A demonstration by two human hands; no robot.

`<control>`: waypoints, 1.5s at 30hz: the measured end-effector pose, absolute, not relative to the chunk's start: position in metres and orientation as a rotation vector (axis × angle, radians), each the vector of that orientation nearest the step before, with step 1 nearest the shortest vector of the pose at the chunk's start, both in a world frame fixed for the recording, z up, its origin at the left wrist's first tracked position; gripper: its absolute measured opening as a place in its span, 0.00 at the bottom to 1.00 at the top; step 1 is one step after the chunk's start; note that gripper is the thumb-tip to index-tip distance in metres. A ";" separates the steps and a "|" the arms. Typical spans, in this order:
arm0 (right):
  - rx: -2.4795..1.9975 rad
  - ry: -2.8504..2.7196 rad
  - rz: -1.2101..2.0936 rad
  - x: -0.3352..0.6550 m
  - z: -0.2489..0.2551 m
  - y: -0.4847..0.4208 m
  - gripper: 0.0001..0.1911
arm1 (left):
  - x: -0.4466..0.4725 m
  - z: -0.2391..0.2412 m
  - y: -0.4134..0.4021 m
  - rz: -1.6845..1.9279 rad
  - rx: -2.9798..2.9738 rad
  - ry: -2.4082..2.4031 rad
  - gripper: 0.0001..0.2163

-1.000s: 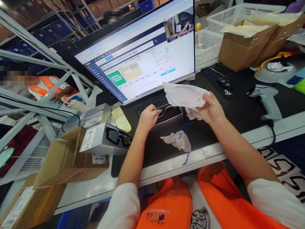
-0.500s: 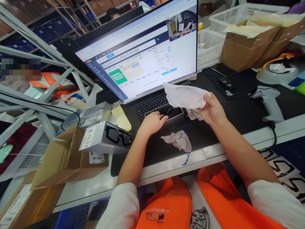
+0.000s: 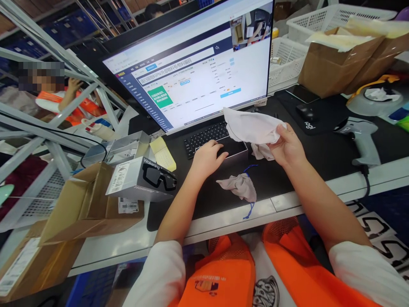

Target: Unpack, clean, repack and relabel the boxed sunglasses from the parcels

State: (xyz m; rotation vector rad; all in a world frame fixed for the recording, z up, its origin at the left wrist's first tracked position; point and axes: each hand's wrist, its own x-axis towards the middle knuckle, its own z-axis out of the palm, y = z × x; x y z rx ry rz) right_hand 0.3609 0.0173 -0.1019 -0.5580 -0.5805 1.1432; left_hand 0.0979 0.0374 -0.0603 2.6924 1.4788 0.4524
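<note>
My right hand [image 3: 289,147] pinches a thin white cloth [image 3: 251,127] at its right end. It holds the cloth raised above a small open grey box [image 3: 237,157]. My left hand [image 3: 209,158] lies over the left end of this box, thumb and forefinger apart; its other fingertips are partly hidden. The box's inside looks black, and what lies in it cannot be made out. In front of the box, a crumpled light-grey drawstring pouch [image 3: 241,187] with blue cords rests on the black mat. Another crumpled pale cloth [image 3: 262,152] lies just below my right hand.
A sunglasses carton [image 3: 156,179] and an open cardboard box [image 3: 92,213] stand at left, near yellow notes [image 3: 162,154]. Behind are a keyboard [image 3: 204,138] and monitor [image 3: 188,81]. At right lie a mouse [image 3: 306,112], barcode scanner [image 3: 361,138] and tape roll [image 3: 372,100]. A co-worker [image 3: 64,98] is beyond the frame.
The camera view has shifted slightly. A dark curved shape seen inside the box earlier no longer shows. My left thumb has moved a little off the box's edge. The co-worker's arm has risen.
</note>
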 end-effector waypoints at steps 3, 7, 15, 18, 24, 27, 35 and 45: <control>-0.564 -0.578 1.131 0.361 -0.102 0.018 0.19 | 0.103 -0.049 0.015 0.336 2.756 1.133 0.16; -0.561 -0.561 1.140 0.361 -0.102 0.018 0.19 | 0.131 -0.063 -0.019 -0.290 2.692 0.846 0.30; -0.568 -0.541 1.078 0.369 -0.101 0.023 0.19 | 0.118 -0.067 0.009 0.294 2.226 0.838 0.09; -0.560 -0.510 1.046 0.376 -0.100 0.026 0.20 | 0.088 -0.049 0.032 0.875 1.684 0.943 0.16; -0.531 -0.517 1.016 0.385 -0.100 0.029 0.22 | 0.072 -0.036 0.053 1.530 1.182 1.094 0.24; -0.532 -0.516 1.011 0.384 -0.100 0.029 0.22 | 0.081 -0.045 0.054 1.674 1.184 1.153 0.23; -0.555 -0.486 1.003 0.379 -0.101 0.031 0.24 | 0.118 -0.069 0.036 0.598 2.626 1.487 0.15; -0.536 -0.531 1.020 0.376 -0.101 0.027 0.23 | 0.152 -0.064 0.066 -0.044 2.368 1.341 0.30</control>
